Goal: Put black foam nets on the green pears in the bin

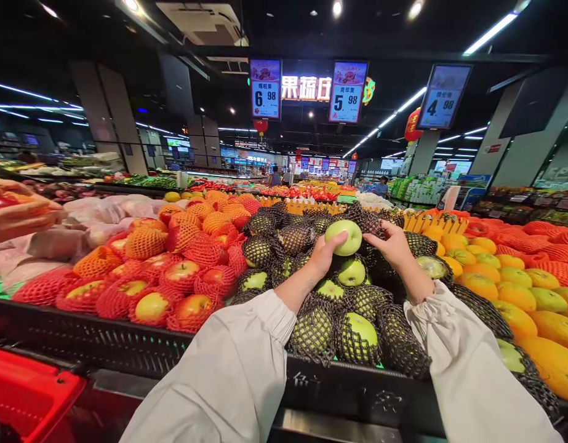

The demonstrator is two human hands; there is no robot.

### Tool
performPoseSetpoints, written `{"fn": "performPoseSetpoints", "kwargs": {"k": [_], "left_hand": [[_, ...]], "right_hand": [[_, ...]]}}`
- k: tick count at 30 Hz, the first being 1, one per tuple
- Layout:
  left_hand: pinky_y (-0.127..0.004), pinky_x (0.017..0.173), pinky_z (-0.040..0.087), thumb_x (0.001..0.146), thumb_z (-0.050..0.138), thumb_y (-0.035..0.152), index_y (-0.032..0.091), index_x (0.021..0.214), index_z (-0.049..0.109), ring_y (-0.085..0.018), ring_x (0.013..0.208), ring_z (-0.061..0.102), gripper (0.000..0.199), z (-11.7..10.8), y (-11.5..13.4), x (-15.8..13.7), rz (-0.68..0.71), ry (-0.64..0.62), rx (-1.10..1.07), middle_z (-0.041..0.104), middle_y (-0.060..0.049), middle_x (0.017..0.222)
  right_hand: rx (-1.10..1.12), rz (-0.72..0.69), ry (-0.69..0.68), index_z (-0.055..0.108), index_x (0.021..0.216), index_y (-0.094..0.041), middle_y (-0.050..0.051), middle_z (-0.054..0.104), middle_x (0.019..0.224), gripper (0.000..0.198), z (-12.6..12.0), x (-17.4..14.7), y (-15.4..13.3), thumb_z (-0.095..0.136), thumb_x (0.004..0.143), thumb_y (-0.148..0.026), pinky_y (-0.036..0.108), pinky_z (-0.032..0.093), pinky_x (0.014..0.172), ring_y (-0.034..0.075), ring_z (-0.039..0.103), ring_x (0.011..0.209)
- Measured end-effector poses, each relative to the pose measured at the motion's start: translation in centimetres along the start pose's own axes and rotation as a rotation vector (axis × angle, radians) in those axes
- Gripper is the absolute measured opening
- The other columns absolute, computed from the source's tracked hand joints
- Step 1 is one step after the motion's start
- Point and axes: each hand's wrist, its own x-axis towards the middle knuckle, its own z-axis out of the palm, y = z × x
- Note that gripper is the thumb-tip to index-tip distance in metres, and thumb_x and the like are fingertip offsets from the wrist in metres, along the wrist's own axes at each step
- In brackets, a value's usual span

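A bare green apple (343,237) is held up above the pile, with my left hand (325,252) closed around its left side, thumb across the front. My right hand (397,249) is just right of it, thumb pointing at the apple but apart from it. Dark mesh of a black foam net (372,223) shows between my right thumb and fingers, which appear to grip it; their tips are partly hidden. Below both hands, several green apples (360,332) sit in black foam nets, some with bare tops.
Red apples in red and orange nets (182,271) lie to the left, oranges (519,295) to the right. A black crate edge (127,344) runs along the front. A red basket (29,394) is at lower left. Another person's hand (20,212) reaches in at far left. Price screens (348,92) hang overhead.
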Motion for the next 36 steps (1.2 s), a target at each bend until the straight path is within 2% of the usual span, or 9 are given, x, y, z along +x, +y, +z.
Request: {"fn": "performPoseSetpoints", "kwargs": {"k": [3, 7, 10, 14, 21, 26, 30, 34, 36], "left_hand": [[-0.037, 0.095, 0.050, 0.065, 0.075, 0.060, 0.014, 0.092, 0.074, -0.026, 0.094, 0.069, 0.054, -0.1, 0.1, -0.1, 0.006, -0.014, 0.034, 0.076, -0.007, 0.089], [-0.036, 0.097, 0.050, 0.067, 0.074, 0.060, 0.015, 0.095, 0.074, -0.026, 0.098, 0.069, 0.053, -0.3, -0.2, 0.0, 0.054, 0.037, 0.028, 0.076, -0.005, 0.091], [-0.035, 0.094, 0.051, 0.067, 0.076, 0.059, 0.017, 0.098, 0.073, -0.025, 0.098, 0.069, 0.052, -0.6, -0.6, 0.3, 0.079, 0.092, -0.008, 0.076, -0.004, 0.090], [-0.033, 0.094, 0.050, 0.067, 0.077, 0.058, 0.018, 0.102, 0.071, -0.024, 0.100, 0.068, 0.054, -0.9, -1.2, 0.7, 0.056, 0.110, -0.091, 0.076, -0.003, 0.094], [-0.036, 0.099, 0.049, 0.066, 0.075, 0.062, 0.016, 0.100, 0.071, -0.028, 0.107, 0.068, 0.057, -0.7, -1.4, 0.6, 0.075, 0.108, -0.166, 0.076, -0.005, 0.093], [-0.036, 0.103, 0.047, 0.062, 0.077, 0.061, 0.017, 0.097, 0.071, -0.028, 0.113, 0.066, 0.056, -0.7, -1.3, 0.7, 0.105, 0.164, -0.215, 0.076, -0.004, 0.096], [-0.039, 0.101, 0.048, 0.060, 0.075, 0.061, 0.017, 0.094, 0.070, -0.031, 0.114, 0.065, 0.056, -0.3, -0.9, 0.4, 0.060, 0.127, -0.203, 0.076, -0.005, 0.092], [-0.042, 0.096, 0.051, 0.056, 0.074, 0.063, 0.017, 0.088, 0.069, -0.033, 0.110, 0.067, 0.057, 0.1, -0.7, -0.2, -0.016, -0.025, -0.189, 0.075, -0.007, 0.089], [-0.042, 0.092, 0.053, 0.055, 0.075, 0.064, 0.015, 0.086, 0.070, -0.033, 0.103, 0.069, 0.057, 0.0, -0.8, -0.3, -0.050, -0.099, -0.130, 0.075, -0.008, 0.085]], "right_hand": [[0.070, 0.042, -0.032, 0.068, 0.077, -0.021, 0.002, 0.068, 0.080, 0.044, 0.2, -0.1, -0.2, 0.083, 0.060, -0.058, 0.037, 0.050, 0.075, 0.020, 0.058, 0.073], [0.075, 0.141, 0.016, 0.066, 0.067, -0.020, 0.000, 0.061, 0.067, 0.047, 0.4, -0.3, -0.5, 0.081, 0.061, -0.064, 0.032, 0.045, 0.060, 0.016, 0.052, 0.064], [0.154, 0.230, -0.011, 0.071, 0.076, -0.019, 0.000, 0.063, 0.070, 0.047, 0.5, -0.4, -0.6, 0.081, 0.062, -0.063, 0.030, 0.043, 0.054, 0.015, 0.051, 0.061], [0.192, 0.153, -0.054, 0.074, 0.083, -0.020, 0.002, 0.071, 0.083, 0.043, 0.5, -0.4, -0.3, 0.088, 0.057, -0.052, 0.034, 0.051, 0.067, 0.018, 0.059, 0.071], [0.062, 0.076, -0.276, 0.077, 0.076, -0.020, 0.005, 0.074, 0.083, 0.040, 0.3, -0.3, 0.8, 0.080, 0.066, -0.059, 0.044, 0.055, 0.082, 0.026, 0.067, 0.082], [-0.157, -0.123, -0.183, 0.078, 0.074, -0.022, 0.010, 0.074, 0.099, 0.036, 0.1, 0.0, 1.6, 0.073, 0.074, -0.058, 0.049, 0.051, 0.097, 0.032, 0.068, 0.101], [-0.282, -0.132, -0.122, 0.076, 0.076, -0.020, 0.011, 0.074, 0.100, 0.033, -0.5, 0.0, 1.9, 0.077, 0.070, -0.053, 0.049, 0.053, 0.094, 0.033, 0.068, 0.100], [-0.315, 0.024, -0.132, 0.073, 0.086, -0.017, 0.010, 0.076, 0.086, 0.040, -0.7, -0.1, 2.1, 0.081, 0.063, -0.048, 0.045, 0.057, 0.078, 0.032, 0.069, 0.083], [-0.261, 0.056, -0.174, 0.072, 0.085, -0.017, 0.010, 0.076, 0.088, 0.041, -0.5, -0.2, 2.2, 0.082, 0.061, -0.048, 0.044, 0.057, 0.078, 0.031, 0.070, 0.083]]}}
